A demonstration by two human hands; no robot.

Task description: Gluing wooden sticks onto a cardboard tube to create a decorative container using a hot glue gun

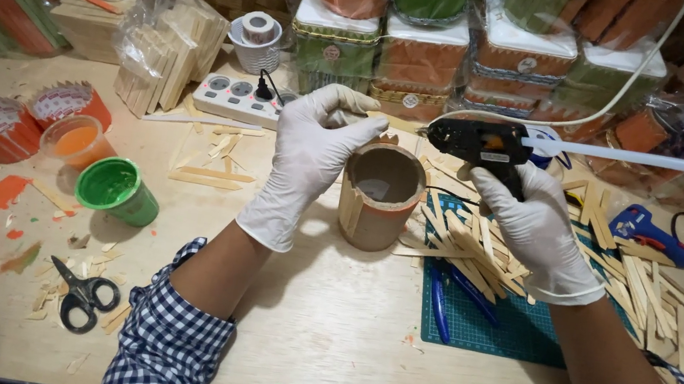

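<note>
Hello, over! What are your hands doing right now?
Left hand on cardboard tube rim. Right hand grips black glue gun, nozzle near tube. Wooden sticks piled beside it.

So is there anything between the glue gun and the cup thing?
Nothing visible. The right hand holds the glue gun with its nozzle beside the cup's rim, only open air between. The left hand is at the cup's other side.
</note>
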